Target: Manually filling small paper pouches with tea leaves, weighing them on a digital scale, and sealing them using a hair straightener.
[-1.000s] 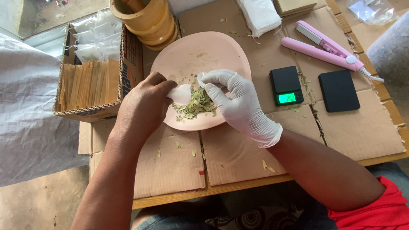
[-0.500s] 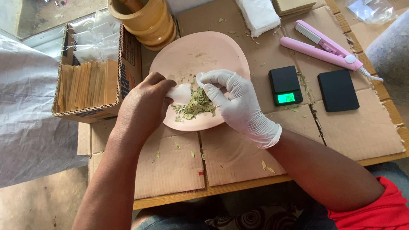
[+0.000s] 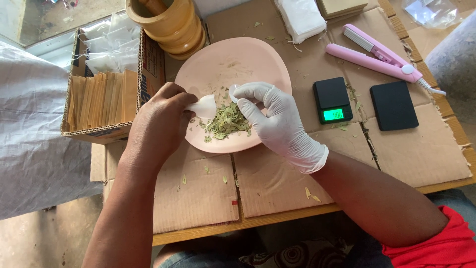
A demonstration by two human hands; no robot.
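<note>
Bare left hand (image 3: 161,121) pinches small white pouch (image 3: 203,106) at left edge of pink plate (image 3: 258,59), fingers pressed together on it. Gloved right hand (image 3: 275,121) over plate, fingertips (image 3: 243,94) curled around white scoop (image 3: 232,92), just above dried green leaves (image 3: 227,120). Leaves heaped at near side of plate. Pocket scale (image 3: 333,99) just right, display lit. Wooden mortar (image 3: 166,25) behind plate.

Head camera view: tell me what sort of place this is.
Probably a small, home-style herb-packing station: a pink plate of dried leaves, a pocket scale, a pink heat sealer and a cardboard box of sachets on a cardboard-covered table.
</note>
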